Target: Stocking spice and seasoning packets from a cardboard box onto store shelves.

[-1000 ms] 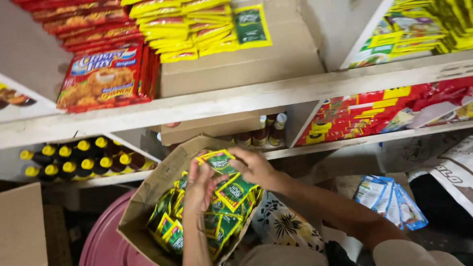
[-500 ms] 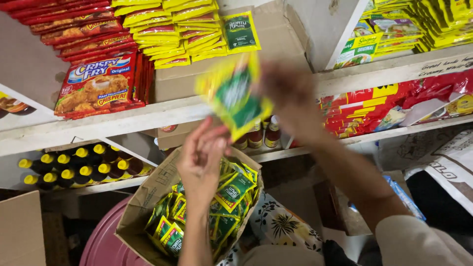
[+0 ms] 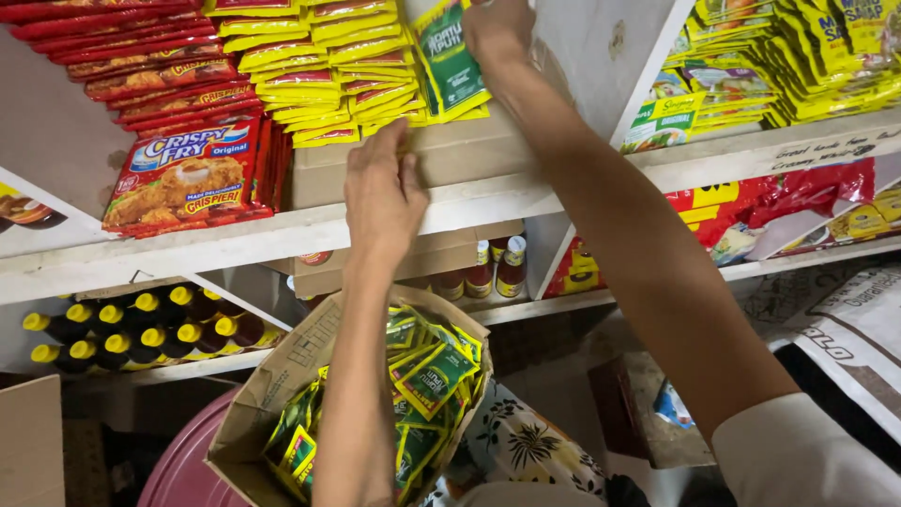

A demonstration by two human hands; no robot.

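Observation:
My right hand (image 3: 497, 33) is up at the top shelf, holding green and yellow sachets (image 3: 449, 61) against a stack of yellow and red packets (image 3: 324, 70). My left hand (image 3: 383, 192) is raised in front of a brown cardboard box (image 3: 469, 150) on the shelf, its fingertips at the lower edge of the packet stack; whether it grips anything is unclear. Below my arms an open cardboard box (image 3: 282, 376) is full of several green and yellow sachets (image 3: 432, 376).
Red bags of breading mix (image 3: 188, 174) lean at the left of the white shelf (image 3: 235, 239). Dark bottles with yellow caps (image 3: 141, 329) fill the lower left shelf, small sauce bottles (image 3: 497, 268) stand in the middle. Yellow and red packets (image 3: 779, 56) fill the right.
My right hand has lifted sachets out of the open box and up to the top shelf. My left hand has risen from the box to the shelf stack.

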